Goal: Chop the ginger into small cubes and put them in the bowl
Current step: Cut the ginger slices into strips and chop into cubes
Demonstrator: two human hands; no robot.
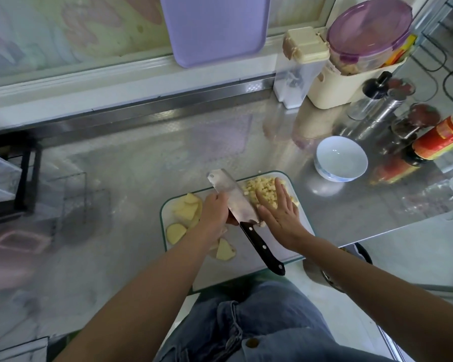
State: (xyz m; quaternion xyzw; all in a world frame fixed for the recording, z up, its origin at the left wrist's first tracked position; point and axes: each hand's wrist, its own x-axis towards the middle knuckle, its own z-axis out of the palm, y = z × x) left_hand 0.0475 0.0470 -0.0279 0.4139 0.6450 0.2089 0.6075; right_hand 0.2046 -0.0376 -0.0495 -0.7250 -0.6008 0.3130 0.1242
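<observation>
While the black handle of the knife (pixel 233 197) is pointing free toward the lower centre of the frame, the left hand (pixel 215 211) is gripping the knife higher up, where the blade joins the handle, with its fingers curled around it. The blade is showing its broad side and is lying across the middle of the cutting board (pixel 249 279). Just right of it, the right hand (pixel 281 214) is lying flat with straight, spread fingers. It is holding nothing and is resting against the pile of ginger cubes (pixel 256 185) in the upper right corner of the board. Uncut ginger slices (pixel 185 211) are lying at the left side of the board.

The bowl (pixel 341 158) is standing to the upper right, apart from the board, and it is looking empty. Farther right, a bottle with a red label (pixel 439 138) is lying near the frame edge.

I am judging the cubes to be light, firm and a little moist, so they are probably sticking to skin and steel and scattering easily. Pinching them is slow. It is better to sweep them onto the flat blade and guard them with the open palm.
</observation>
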